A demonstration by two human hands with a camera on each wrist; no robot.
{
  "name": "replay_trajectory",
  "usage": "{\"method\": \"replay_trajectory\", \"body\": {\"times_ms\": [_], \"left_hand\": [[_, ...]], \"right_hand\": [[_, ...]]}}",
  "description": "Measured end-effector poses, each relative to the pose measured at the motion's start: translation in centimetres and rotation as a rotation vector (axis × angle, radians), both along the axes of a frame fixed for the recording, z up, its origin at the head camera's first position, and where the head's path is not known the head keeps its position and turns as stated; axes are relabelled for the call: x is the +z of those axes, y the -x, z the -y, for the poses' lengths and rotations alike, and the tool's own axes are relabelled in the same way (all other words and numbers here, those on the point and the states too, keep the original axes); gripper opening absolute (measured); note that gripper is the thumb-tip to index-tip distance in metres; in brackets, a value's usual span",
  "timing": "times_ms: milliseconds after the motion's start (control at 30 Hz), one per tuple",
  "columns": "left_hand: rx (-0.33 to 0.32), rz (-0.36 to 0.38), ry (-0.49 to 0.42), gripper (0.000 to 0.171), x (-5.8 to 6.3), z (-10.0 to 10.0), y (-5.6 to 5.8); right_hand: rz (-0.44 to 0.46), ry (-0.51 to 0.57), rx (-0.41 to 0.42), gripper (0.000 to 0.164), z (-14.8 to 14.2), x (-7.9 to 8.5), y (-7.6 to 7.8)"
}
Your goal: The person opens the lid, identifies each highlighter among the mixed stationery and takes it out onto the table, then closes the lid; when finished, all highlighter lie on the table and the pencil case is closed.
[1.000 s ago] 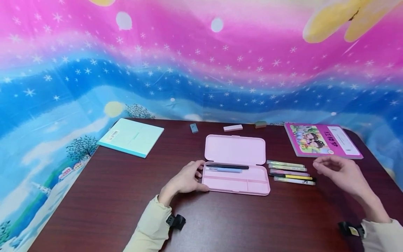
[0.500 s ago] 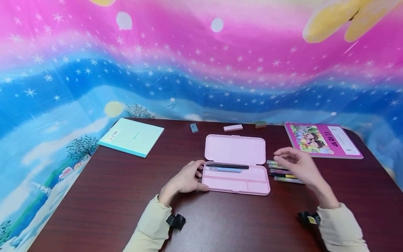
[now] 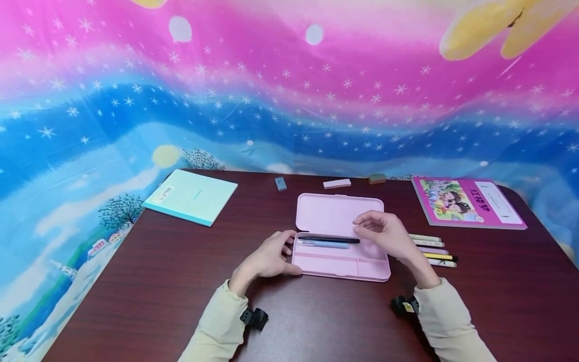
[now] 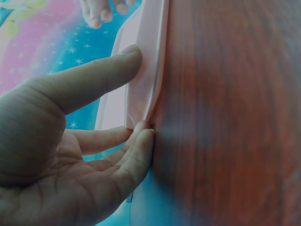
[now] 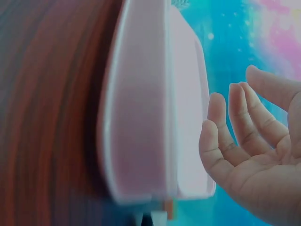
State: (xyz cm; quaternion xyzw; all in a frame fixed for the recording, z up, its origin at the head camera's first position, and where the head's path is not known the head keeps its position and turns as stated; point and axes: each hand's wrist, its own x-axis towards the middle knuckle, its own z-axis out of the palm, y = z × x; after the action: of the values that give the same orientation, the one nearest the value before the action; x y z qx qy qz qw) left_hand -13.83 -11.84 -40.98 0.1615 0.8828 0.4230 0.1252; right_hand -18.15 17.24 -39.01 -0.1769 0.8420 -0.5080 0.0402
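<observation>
An open pink pencil case (image 3: 339,264) lies at the middle of the dark wooden table (image 3: 135,281), its lid (image 3: 336,213) folded back flat. A black pen (image 3: 327,240) and a blue pen (image 3: 323,245) lie in its rear trough. My left hand (image 3: 285,254) grips the case's left end, thumb on the rim and fingers against the corner in the left wrist view (image 4: 141,136). My right hand (image 3: 366,229) hovers over the case's right half near the black pen's tip, fingers loosely bent and holding nothing. Several highlighter pens (image 3: 434,250) lie just right of the case, partly behind that wrist.
A teal notebook (image 3: 190,196) lies at the back left and a pink picture book (image 3: 468,202) at the back right. A blue eraser (image 3: 281,183), a pink eraser (image 3: 336,183) and a green eraser (image 3: 376,178) sit along the far edge, before a colourful cloth backdrop.
My right hand has swept left from beside the picture book, over the loose pens, to above the case's right half. The left hand has stayed on the case.
</observation>
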Motion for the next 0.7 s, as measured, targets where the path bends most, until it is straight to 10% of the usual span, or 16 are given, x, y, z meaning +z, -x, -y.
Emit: {"method": "replay_trajectory", "body": {"times_ms": [700], "left_hand": [[0.013,-0.004,-0.001,0.079,0.11,-0.08,-0.12]], "right_hand": [[-0.083,-0.374,0.126,0.011,1.2,-0.44,-0.69]]}}
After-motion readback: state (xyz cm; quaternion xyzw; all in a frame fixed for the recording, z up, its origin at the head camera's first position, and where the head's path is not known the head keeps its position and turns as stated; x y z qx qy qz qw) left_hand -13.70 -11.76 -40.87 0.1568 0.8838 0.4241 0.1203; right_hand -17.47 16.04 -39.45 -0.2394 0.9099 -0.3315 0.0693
